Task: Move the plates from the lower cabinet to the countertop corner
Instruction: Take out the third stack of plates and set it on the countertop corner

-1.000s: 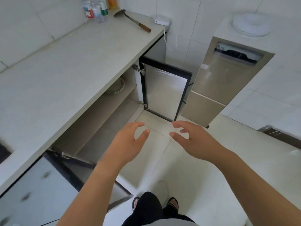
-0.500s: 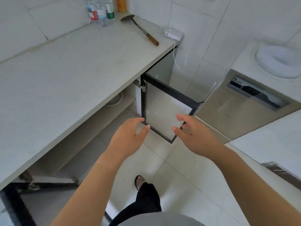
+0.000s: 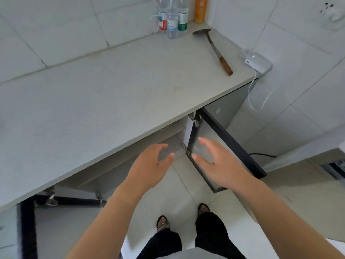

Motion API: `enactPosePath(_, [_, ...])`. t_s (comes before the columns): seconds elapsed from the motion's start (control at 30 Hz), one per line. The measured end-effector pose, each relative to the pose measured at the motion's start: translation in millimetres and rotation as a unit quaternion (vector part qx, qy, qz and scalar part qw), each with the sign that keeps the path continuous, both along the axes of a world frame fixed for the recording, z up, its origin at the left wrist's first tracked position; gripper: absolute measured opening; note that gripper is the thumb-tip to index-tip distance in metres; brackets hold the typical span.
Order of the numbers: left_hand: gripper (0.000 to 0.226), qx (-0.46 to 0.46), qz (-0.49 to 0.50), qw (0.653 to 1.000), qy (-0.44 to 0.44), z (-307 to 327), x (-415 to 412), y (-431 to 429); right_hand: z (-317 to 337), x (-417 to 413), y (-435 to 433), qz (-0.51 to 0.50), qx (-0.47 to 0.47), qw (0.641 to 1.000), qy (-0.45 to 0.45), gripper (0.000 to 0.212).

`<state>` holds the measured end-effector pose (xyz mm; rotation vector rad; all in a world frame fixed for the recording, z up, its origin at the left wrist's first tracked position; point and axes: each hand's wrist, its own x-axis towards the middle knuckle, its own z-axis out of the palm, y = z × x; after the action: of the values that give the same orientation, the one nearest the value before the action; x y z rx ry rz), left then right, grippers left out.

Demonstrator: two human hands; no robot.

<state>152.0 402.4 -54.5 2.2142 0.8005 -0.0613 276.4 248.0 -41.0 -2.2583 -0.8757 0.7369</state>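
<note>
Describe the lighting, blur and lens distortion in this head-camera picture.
Head view: soft, even light, no harsh glare; wide-angle lens makes the countertop edge run steeply aslant; right hand fingers smeared by motion blur; left hand sharper.

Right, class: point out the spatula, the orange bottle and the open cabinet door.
spatula [image 3: 214,46], head view, on the metal shaft.
orange bottle [image 3: 200,10], head view, on the body.
open cabinet door [image 3: 231,144], head view, on the dark top frame edge.
</note>
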Motion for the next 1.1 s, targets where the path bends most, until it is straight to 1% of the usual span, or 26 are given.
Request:
enactPosePath(0.17, [0.049,0.024,0.079,0.996,0.034,-7.8,14.1,-9.8,-13.0,38.9,17.8,0.096,-0.014,0.994,0.039,0.060])
enactPosePath(0.23, [0.048,0.035,0.102,0.993,0.039,-14.4,19.9,-12.2,-20.5,52.2,25.4,0.124,-0.015,0.991,0.038,0.060])
enactPosePath(0.37, [0.047,0.039,0.124,0.990,0.045,-40.2,30.0,-10.4,-46.7,70.2,44.6,0.154,-0.029,0.987,0.023,0.061])
enactPosePath(0.47, [0.047,0.046,0.124,0.990,0.049,-71.6,35.7,-0.1,-81.4,76.4,58.3,0.150,-0.026,0.988,0.028,0.061])
enactPosePath(0.67, [0.049,0.065,0.105,0.991,0.048,-162.6,55.5,26.6,-179.8,92.8,85.1,0.117,-0.004,0.992,0.046,0.061])
enactPosePath(0.93, [0.043,0.096,0.114,0.988,-0.023,-312.4,108.6,74.3,-329.4,126.0,135.1,0.069,0.053,0.996,0.023,0.059])
enactPosePath(1.1, [0.043,0.149,0.125,0.980,-0.043,-406.6,125.6,107.5,-426.7,149.9,163.6,0.063,0.080,0.995,-0.001,0.059])
